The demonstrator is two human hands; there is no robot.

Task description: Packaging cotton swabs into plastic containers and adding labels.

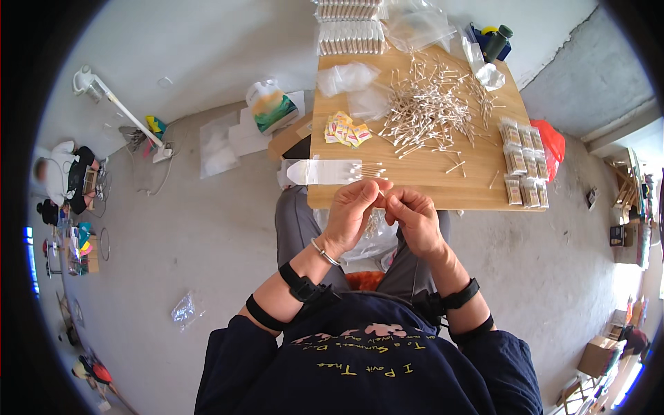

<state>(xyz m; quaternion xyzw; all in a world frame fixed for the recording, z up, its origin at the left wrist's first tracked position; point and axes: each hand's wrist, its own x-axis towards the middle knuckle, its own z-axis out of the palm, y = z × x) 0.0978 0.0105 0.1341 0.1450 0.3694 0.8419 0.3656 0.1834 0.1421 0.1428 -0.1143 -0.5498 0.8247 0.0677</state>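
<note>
Ref: swab heap (425, 104). Pass: near-right of it, bare tabletop (470, 192) to the edge, few stray swabs (455, 167). Blocked: left, yellow packets (346, 130), clear bags (349, 78); near-left, white pouch (325, 171); right, boxed packs (524, 162); far right, green bottle (498, 43).

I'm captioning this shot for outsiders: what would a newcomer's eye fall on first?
Probably the big loose heap of cotton swabs, spread over the far half of the wooden table. Next, perhaps, the left hand and right hand, brought close together at the table's near edge. The bright red bag beyond the table's right edge also stands out.
</note>
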